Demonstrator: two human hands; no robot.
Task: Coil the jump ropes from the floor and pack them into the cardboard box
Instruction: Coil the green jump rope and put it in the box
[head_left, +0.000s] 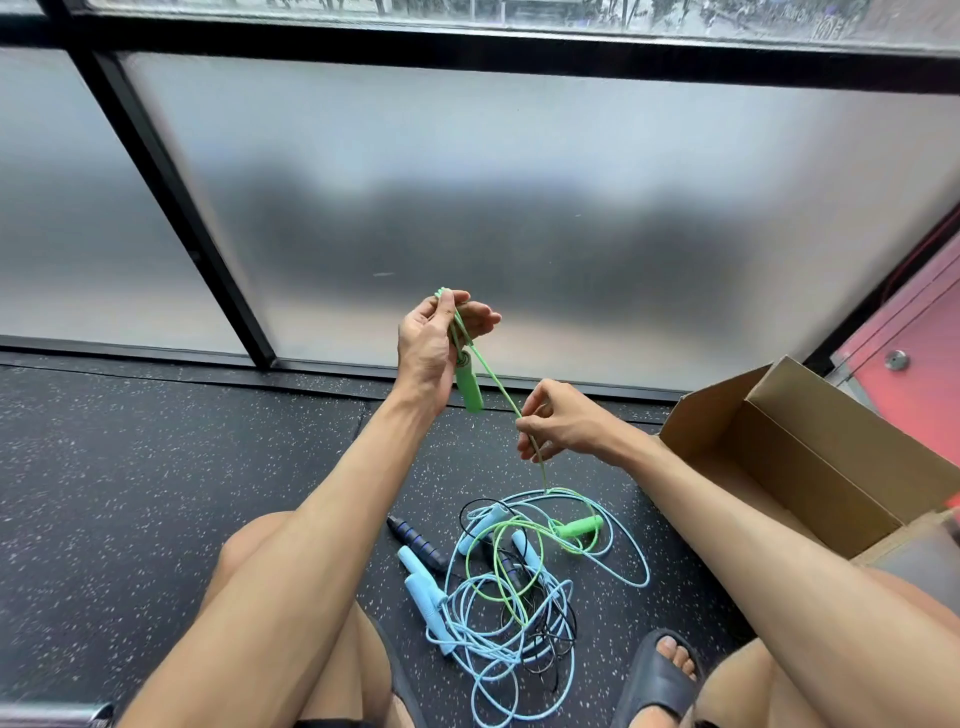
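On the near floor: heap of tangled jump ropes, with light blue, black and green cords looped through one another.
Heap's right edge: second green handle, long axis roughly left to right.
Heap's left edge: light blue handles beside a dark handle.
Right hand: just above and beyond the heap, the lower and nearer of the two, thumb and forefinger pinching the cord of the green jump rope, other fingers loosely curled.
Cord line: taut, slanting up and left from right hand to left hand; below the pinch, dropping almost straight into the heap.
Left hand: raised, farther and to the left, clamped on a few short green loops, first green handle hanging down below the palm.
Hands: apart, joined only by that one stretch of cord.
Next wrap, as a judgement: right hand best placed to carry cord up and left over the loops; snag likely where green threads through blue.
Cardboard box: open, on the floor to the right, beside the right forearm; no rope visible in the part shown.
Far: frosted window.
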